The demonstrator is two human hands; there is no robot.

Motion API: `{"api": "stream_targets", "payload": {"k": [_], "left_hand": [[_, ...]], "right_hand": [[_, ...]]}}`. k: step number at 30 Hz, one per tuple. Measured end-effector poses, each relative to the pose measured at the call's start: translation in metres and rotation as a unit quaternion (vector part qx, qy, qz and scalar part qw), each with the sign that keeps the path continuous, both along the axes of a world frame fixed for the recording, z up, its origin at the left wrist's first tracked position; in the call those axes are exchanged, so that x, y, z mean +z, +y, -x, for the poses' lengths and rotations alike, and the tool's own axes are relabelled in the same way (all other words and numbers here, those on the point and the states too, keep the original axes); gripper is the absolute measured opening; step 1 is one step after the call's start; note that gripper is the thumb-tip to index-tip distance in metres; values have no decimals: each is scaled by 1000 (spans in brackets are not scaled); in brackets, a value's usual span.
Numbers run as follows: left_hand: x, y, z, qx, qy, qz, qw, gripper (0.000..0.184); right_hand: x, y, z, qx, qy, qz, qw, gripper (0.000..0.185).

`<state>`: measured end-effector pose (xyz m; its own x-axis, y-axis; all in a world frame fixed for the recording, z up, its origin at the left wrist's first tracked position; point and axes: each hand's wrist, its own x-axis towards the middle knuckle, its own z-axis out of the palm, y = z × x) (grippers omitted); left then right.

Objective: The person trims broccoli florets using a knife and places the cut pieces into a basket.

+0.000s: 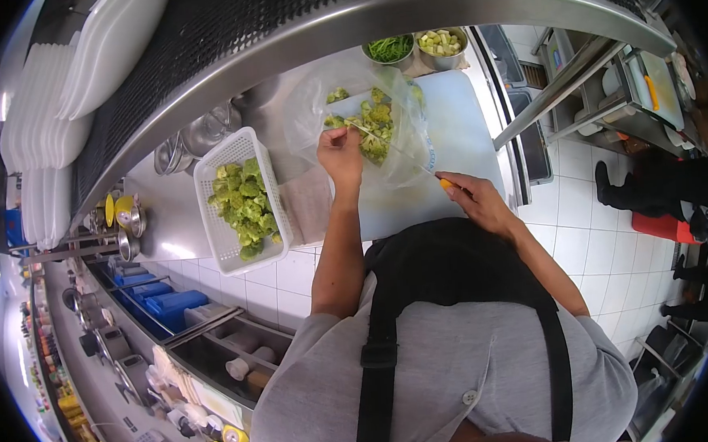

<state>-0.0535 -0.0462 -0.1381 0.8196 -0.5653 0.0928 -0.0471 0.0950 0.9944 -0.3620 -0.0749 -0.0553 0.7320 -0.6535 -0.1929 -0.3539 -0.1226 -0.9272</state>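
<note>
Broccoli pieces lie in and around a clear plastic bag over the white cutting board. My left hand is closed in a pinch at the bag's near left side, beside the broccoli; what its fingertips hold is too small to tell. At the board's near right, my right hand is wrapped round the orange handle of a knife, whose thin blade points up and left across the bag. More broccoli fills part of a white perforated basket to the left.
Metal bowls with green beans and pale cut vegetables stand behind the board. A steel shelf edge arches overhead. White plates are stacked at the upper left. People's dark-clad legs show at the right.
</note>
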Motion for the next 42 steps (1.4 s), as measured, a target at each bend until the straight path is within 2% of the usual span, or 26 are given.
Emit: {"api": "stream_targets", "payload": {"k": [4, 10, 13, 16, 19, 22, 23, 24, 25, 28, 29, 32, 35, 38, 39, 42], "left_hand": [[13, 1, 5, -1, 12, 5, 1000, 11], [18, 13, 21, -47, 30, 6, 998, 17], [37, 19, 28, -53, 58, 17, 997, 13], [80, 14, 28, -22, 285, 87, 954, 11], [73, -10, 1, -90, 380, 108, 914, 15], [35, -60, -28, -114, 233, -65, 964, 27], [34, -74, -31, -136, 73, -150, 977, 30], [32, -87, -30, -151, -87, -232, 957, 34], [30, -95, -31, -161, -245, -307, 905, 38], [26, -108, -34, -215, -368, -340, 838, 45], [24, -109, -35, -196, -333, -349, 854, 43], [20, -87, -38, -115, -279, -239, 923, 42], [28, -56, -45, -130, 27, -263, 956, 42], [9, -35, -60, -103, -285, -311, 901, 40], [27, -30, -49, -80, -362, -290, 882, 40], [51, -34, -32, -203, -362, -272, 868, 39]], "right_hand": [[-7, 0, 0, -5, -24, 33, 999, 35], [-16, -11, -27, -17, -4, 57, 998, 37], [-16, -15, -33, -39, -1, -14, 999, 37], [-20, -12, -22, -70, -2, -61, 996, 37], [-13, -7, -7, -102, 1, -134, 986, 39], [-12, -2, 4, -117, -20, -152, 981, 41], [-11, -1, 6, -121, -21, -151, 981, 41], [-12, 0, 8, -125, -22, -149, 981, 41], [-11, 0, 10, -128, -23, -148, 980, 41], [-5, 2, 13, -131, -29, -148, 980, 40], [-4, 2, 14, -132, -33, -148, 980, 40], [-4, 1, 17, -140, -43, -140, 979, 40], [-8, 1, 20, -133, -58, -168, 975, 40], [-9, 1, 18, -115, -54, -167, 978, 40], [-7, 1, 18, -111, -56, -167, 978, 40], [-7, 2, 17, -116, -52, -171, 977, 41]]}}
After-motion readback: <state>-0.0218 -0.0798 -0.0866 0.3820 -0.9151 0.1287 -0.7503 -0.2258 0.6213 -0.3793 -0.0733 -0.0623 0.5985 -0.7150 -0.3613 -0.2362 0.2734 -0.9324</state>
